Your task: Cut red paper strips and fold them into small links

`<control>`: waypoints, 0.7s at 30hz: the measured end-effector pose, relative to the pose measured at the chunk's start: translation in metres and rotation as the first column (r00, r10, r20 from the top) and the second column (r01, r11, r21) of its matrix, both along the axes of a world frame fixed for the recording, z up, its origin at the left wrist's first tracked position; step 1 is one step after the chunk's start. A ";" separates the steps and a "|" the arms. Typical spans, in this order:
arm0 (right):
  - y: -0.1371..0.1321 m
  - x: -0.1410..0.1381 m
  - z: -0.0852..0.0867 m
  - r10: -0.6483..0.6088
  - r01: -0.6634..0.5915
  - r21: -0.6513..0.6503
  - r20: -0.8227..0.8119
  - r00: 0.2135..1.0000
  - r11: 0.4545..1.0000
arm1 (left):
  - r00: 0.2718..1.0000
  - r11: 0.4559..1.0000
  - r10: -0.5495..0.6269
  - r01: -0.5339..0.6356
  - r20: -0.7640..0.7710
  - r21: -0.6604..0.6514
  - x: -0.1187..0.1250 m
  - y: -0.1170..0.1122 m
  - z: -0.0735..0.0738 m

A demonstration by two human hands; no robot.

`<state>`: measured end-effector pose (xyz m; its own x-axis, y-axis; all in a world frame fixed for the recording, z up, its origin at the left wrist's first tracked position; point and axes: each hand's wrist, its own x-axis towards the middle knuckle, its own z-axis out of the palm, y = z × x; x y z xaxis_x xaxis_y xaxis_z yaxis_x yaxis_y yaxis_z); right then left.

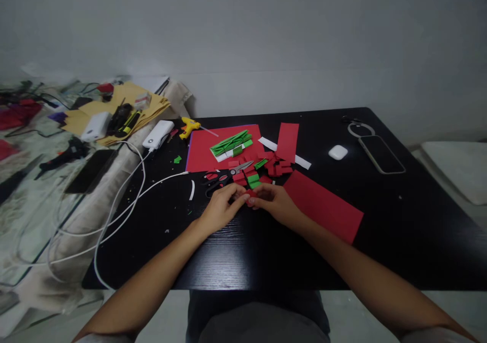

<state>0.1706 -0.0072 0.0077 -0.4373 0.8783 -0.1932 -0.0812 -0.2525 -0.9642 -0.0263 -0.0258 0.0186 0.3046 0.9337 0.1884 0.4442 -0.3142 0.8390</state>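
Between my fingertips is a small red paper piece (250, 194), pinched from both sides just above the black table (228, 251). My left hand (224, 203) closes on it from the left and my right hand (276, 201) from the right, so part of it is hidden. Right beyond the hands lie several folded red paper pieces (279, 166) and a few green ones (253, 180). Black-handled scissors (220, 178) rest open at the left of this pile. Behind it, green folded paper strips (231, 142) lie on a red sheet (200, 152).
A yellow glue gun (189, 127), white power bank (159, 134) and white cable (142, 193) are at the left. Red paper (325, 203) lies beside my right forearm. Farther right are a white earbud case (338, 152) and a phone (381, 153). A cluttered surface adjoins the table at left.
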 end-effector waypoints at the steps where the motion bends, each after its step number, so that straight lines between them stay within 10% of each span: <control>1: 0.000 0.000 0.001 0.000 -0.001 -0.038 -0.032 0.999 0.999 | 0.999 0.999 0.012 -0.010 0.047 -0.034 0.000 0.001 -0.001; 7: 0.000 0.000 0.003 0.000 -0.006 -0.082 -0.071 0.997 0.997 | 0.970 0.974 0.045 0.010 0.241 -0.224 -0.002 0.005 -0.005; 21: -0.005 -0.004 0.005 -0.069 0.068 -0.018 -0.064 0.996 0.998 | 0.984 0.995 0.048 -0.033 0.171 -0.090 0.000 0.003 -0.001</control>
